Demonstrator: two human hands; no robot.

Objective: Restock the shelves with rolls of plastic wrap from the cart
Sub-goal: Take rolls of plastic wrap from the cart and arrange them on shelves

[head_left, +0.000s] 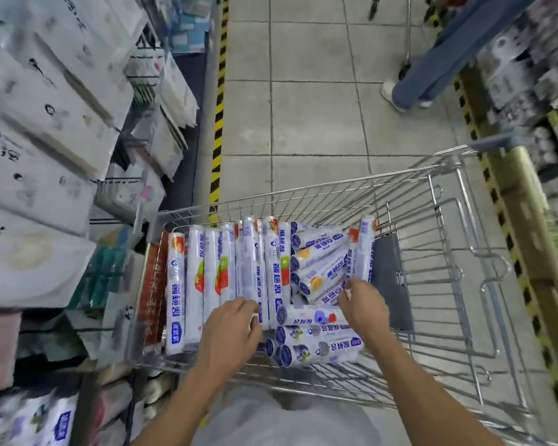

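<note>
A wire shopping cart (445, 252) stands in front of me, holding several white rolls of plastic wrap (248, 262) with blue print, some lying lengthwise, some stacked crosswise at the near end (316, 342). My left hand (231, 329) reaches into the cart, fingers curled over the near end of a lengthwise roll. My right hand (363, 305) reaches down among the crosswise rolls (319, 278) at the right, fingertips pinching at one roll's end. The shelves (87, 220) stand on the left.
Left shelving carries white packaged goods (39, 123) and towels lower down. A yellow-black striped strip (218, 123) marks the shelf base. A person in blue trousers (438, 59) stands at the far right by another cart. Shelves of paper rolls (528, 75) line the right.
</note>
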